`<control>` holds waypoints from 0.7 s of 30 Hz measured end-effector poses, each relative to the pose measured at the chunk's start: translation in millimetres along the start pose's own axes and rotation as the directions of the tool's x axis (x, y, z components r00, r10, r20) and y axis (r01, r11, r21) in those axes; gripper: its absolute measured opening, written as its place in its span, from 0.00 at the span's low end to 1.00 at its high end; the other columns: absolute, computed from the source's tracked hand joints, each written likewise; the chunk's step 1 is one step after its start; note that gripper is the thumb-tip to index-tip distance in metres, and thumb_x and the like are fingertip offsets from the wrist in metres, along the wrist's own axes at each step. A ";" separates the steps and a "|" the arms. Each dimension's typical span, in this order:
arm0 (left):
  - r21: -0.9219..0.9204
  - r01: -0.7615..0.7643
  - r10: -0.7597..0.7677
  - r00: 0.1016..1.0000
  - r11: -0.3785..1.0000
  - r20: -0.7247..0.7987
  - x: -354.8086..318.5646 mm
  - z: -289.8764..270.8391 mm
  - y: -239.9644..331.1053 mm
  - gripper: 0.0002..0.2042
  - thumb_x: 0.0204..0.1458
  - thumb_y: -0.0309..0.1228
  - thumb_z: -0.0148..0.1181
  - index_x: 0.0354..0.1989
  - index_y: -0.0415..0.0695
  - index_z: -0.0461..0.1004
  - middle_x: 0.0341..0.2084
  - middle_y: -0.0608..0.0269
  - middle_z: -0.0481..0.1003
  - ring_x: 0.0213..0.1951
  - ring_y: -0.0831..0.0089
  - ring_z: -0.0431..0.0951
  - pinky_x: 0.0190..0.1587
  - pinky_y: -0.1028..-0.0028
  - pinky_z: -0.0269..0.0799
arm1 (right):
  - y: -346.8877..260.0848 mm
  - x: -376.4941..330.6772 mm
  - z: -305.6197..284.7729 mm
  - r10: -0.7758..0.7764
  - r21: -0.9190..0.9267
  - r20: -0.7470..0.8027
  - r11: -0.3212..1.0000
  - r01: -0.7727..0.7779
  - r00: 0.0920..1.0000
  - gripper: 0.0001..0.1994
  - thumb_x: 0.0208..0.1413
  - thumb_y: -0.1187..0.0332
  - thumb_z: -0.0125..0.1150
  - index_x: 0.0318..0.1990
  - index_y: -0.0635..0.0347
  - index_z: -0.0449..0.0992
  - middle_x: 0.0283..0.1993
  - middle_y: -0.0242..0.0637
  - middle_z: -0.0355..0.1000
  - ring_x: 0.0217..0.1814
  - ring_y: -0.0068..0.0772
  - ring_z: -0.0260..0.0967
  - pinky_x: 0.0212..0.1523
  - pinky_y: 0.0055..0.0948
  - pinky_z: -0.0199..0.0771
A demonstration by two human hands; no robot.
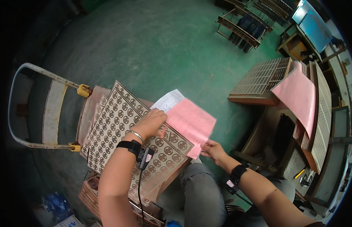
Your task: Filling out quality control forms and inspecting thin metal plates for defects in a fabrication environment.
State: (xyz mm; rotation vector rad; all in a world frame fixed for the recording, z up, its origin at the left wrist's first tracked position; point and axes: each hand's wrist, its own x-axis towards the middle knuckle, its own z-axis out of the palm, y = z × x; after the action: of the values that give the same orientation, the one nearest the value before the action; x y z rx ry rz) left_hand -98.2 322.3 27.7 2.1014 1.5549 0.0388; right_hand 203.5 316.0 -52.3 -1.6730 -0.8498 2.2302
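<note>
Green concrete floor (164, 49); a cart (51, 109) carries patterned panels (119, 125). Left hand (150, 123) presses flat on the pink sheet (189, 125) atop them; right hand (213, 150) pinches its corner.

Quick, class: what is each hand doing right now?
Left hand: resting on the pink sheet, fingers curled; whether it grips cannot be told.
Right hand: pinching the pink sheet's lower corner.

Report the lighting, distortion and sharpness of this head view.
Head view: even, soft light, with mild glare at a blue panel top right; fisheye bends the cart handle and blackens the corners; centre sharp on the left hand, right hand and pink sheet; the rim softens.
</note>
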 end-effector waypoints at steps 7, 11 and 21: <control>-0.190 0.091 -0.162 0.902 0.978 -0.400 -27.7 52.2 3.3 0.30 0.32 0.28 0.68 0.49 0.39 0.65 0.47 0.53 0.66 0.53 0.56 0.61 0.58 0.63 0.54 | -31.4 2.2 8.9 0.142 -0.869 0.078 0.495 -0.002 0.987 0.10 0.53 0.64 0.57 0.36 0.63 0.75 0.28 0.36 0.73 0.27 0.24 0.72 0.30 0.25 0.74; -0.694 0.288 -0.741 0.407 0.660 -0.535 -110.8 121.1 -21.1 0.23 0.45 0.21 0.55 0.53 0.36 0.61 0.47 0.49 0.64 0.52 0.59 0.62 0.55 0.67 0.57 | -59.2 22.6 -4.0 -0.290 -0.914 0.156 0.320 0.249 0.944 0.11 0.50 0.68 0.53 0.39 0.62 0.75 0.30 0.48 0.74 0.34 0.45 0.73 0.38 0.36 0.72; -0.935 0.232 -0.945 -0.249 -0.268 0.209 -306.6 240.6 24.3 0.30 0.55 0.40 0.49 0.59 0.30 0.51 0.43 0.49 0.67 0.42 0.62 0.68 0.46 0.67 0.64 | -72.8 114.7 154.4 -0.548 -0.698 0.540 0.132 0.704 0.638 0.28 0.46 0.65 0.58 0.56 0.65 0.60 0.53 0.58 0.62 0.56 0.47 0.62 0.56 0.35 0.61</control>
State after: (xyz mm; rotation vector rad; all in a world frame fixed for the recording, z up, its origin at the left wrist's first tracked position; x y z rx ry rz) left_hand -103.7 -51.5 -84.9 -0.4512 2.4255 1.1091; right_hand 10.8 384.3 -74.7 -0.9074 -2.5295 1.2421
